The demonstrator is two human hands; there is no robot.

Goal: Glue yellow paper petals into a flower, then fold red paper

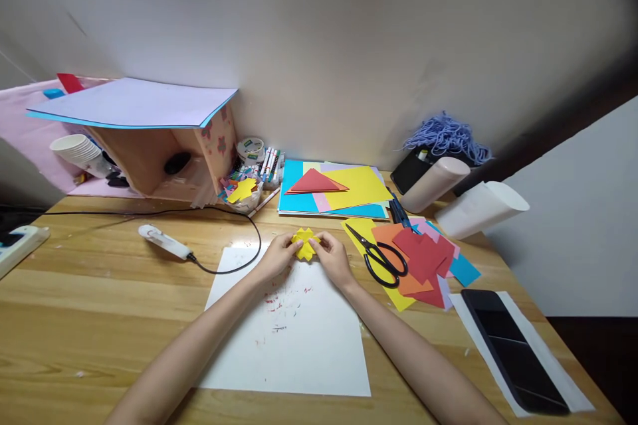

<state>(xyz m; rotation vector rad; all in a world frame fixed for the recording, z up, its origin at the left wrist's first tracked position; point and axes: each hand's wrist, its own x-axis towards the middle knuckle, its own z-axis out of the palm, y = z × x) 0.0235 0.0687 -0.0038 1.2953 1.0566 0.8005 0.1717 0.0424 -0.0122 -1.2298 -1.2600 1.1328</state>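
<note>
Yellow paper cutout (306, 248) held at the far edge of a white sheet (319, 352)

Nearest, at the right, a black phone (513, 352) is laid on white paper (551, 355). The white sheet is stained with coloured streaks and partly covered by both forearms (214, 329). At its far edge, the notched cutout is pinched between thumb and fingers by the left hand (276, 257) and the right hand (333, 259), both nearly closed; whether it is lifted cannot be told.

The sheet's far left corner is crossed by a black cord (260, 239), attached to a white tool (167, 242). The space beside the right hand is taken up by coloured paper pieces (423, 255), on which black-handled scissors (369, 248) are rested, tips pointed away and leftward.

Beyond the hands, stacked coloured sheets (359, 187) are topped by a red paper triangle (315, 182). Markers (269, 163) and a scrap-filled container (252, 202) are set beside them. The far left is occupied by an open box (219, 139) covered with lilac paper (134, 99), the far right by two pale cylinders (433, 186) and blue yarn (446, 136).
</note>
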